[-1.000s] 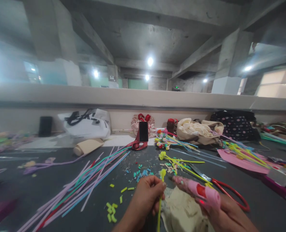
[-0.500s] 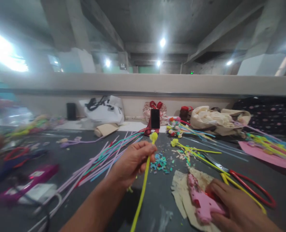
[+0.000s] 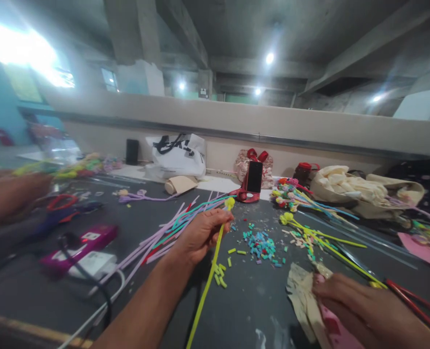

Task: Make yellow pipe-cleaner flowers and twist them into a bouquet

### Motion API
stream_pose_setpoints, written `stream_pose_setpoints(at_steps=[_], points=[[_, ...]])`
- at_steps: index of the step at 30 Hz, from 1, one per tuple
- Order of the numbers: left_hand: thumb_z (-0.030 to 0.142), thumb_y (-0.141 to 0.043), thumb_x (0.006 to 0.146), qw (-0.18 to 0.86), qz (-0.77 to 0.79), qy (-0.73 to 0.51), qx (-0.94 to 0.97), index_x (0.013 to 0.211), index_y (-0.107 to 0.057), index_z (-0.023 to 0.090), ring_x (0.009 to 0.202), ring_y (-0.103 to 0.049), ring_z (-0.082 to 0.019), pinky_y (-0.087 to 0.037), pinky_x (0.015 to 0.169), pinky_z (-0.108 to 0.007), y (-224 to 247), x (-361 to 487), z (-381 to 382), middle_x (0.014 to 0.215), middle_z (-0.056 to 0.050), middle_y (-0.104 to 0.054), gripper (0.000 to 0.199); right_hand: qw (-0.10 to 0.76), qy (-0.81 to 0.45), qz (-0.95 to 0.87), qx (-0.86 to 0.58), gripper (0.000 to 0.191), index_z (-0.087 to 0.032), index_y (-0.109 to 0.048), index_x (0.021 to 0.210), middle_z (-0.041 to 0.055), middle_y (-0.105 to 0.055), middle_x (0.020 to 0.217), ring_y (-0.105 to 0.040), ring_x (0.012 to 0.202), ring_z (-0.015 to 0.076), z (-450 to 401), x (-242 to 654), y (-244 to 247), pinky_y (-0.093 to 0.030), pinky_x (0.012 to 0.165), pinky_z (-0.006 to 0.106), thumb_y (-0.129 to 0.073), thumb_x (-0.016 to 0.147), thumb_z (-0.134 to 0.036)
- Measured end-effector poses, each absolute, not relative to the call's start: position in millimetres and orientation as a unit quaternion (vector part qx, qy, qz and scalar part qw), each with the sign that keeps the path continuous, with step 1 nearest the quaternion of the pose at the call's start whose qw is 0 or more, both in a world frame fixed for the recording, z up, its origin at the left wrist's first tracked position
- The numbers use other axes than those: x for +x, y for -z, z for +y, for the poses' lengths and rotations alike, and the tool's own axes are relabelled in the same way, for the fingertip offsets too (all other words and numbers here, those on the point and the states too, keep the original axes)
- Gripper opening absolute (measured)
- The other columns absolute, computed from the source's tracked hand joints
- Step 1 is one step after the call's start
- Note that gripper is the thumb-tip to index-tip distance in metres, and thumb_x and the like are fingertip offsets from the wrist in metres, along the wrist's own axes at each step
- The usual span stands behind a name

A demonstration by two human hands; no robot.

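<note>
Between the thumb and fingers of my left hand (image 3: 203, 235) is a long yellow pipe cleaner (image 3: 206, 292), pinched just below the small yellow bloom (image 3: 230, 203) at its top. The stem slants down toward me. At the lower right, my right hand (image 3: 367, 308) wraps over a pink hot glue gun (image 3: 334, 322), covering much of its body. Crumpled beige paper (image 3: 304, 295) lies beneath the gun. Short yellow cut pieces (image 3: 220, 275) are strewn by the stem, and a heap of blue-green bits (image 3: 260, 245) sits beyond my left hand.
Red-handled scissors (image 3: 414, 300) lie beside my right hand. Lilac and teal pipe cleaners (image 3: 164, 232) spread out left of centre. A phone (image 3: 254, 177) stands at the back. At far left, a co-worker's hand (image 3: 16, 194) is near orange-handled scissors (image 3: 62, 201) and a magenta box (image 3: 80, 249).
The view has swung left, bringing more of the co-worker's hands in. My right hand has shifted from the glue gun's handle to over its body. My left hand keeps its pinch.
</note>
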State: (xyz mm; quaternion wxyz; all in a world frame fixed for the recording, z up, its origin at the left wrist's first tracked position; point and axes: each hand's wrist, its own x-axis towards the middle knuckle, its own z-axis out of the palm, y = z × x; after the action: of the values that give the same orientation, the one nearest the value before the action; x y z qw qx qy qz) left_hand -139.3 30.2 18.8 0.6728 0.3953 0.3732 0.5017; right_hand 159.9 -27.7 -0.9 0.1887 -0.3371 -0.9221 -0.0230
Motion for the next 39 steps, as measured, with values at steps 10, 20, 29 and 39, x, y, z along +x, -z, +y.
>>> stream_pose_setpoints(at_steps=[10,20,29,39], points=[[0.025,-0.061,0.066,0.673,0.342,-0.516,0.404,0.062,-0.055,0.014,0.027,-0.035,0.002,-0.017,0.027,-0.009,-12,-145,34,0.046,0.006,-0.054,0.014,0.038,0.049,-0.921,-0.386,0.016,-0.021,-0.060,0.078,0.0002,-0.065,0.077,-0.061,0.067,0.0133,30,43,0,-0.036,0.055,0.020,-0.046,0.081,-0.016],[0.025,-0.061,0.067,0.676,0.317,-0.522,0.413,0.058,-0.052,0.014,0.028,-0.034,0.001,-0.018,0.028,-0.011,-12,-137,28,0.043,0.006,-0.050,0.017,0.026,0.047,-0.931,-0.361,0.020,-0.017,-0.062,0.080,0.0081,-0.065,0.075,-0.059,0.065,0.0185,58,2,18,-0.033,0.053,0.025,-0.043,0.079,-0.013],[0.029,-0.062,0.065,0.664,0.342,-0.521,0.413,0.057,-0.051,0.014,0.027,-0.034,0.000,-0.020,0.028,-0.011,-14,-137,28,0.040,0.007,-0.049,0.020,0.182,-0.129,-0.881,-0.418,0.013,-0.016,-0.054,0.070,0.0005,-0.057,0.063,-0.053,0.057,0.0129,50,10,6,-0.036,0.051,0.021,-0.045,0.066,-0.007],[0.034,-0.062,0.065,0.670,0.385,-0.452,0.445,0.055,-0.050,0.015,0.026,-0.028,0.001,-0.014,0.029,-0.012,-11,-101,11,0.040,0.008,-0.048,0.025,0.373,-0.483,-0.634,-0.475,0.004,-0.018,-0.047,0.061,-0.0098,-0.043,0.041,-0.037,0.029,0.0040,-14,87,-18,-0.027,0.030,0.014,-0.050,0.062,-0.020]])
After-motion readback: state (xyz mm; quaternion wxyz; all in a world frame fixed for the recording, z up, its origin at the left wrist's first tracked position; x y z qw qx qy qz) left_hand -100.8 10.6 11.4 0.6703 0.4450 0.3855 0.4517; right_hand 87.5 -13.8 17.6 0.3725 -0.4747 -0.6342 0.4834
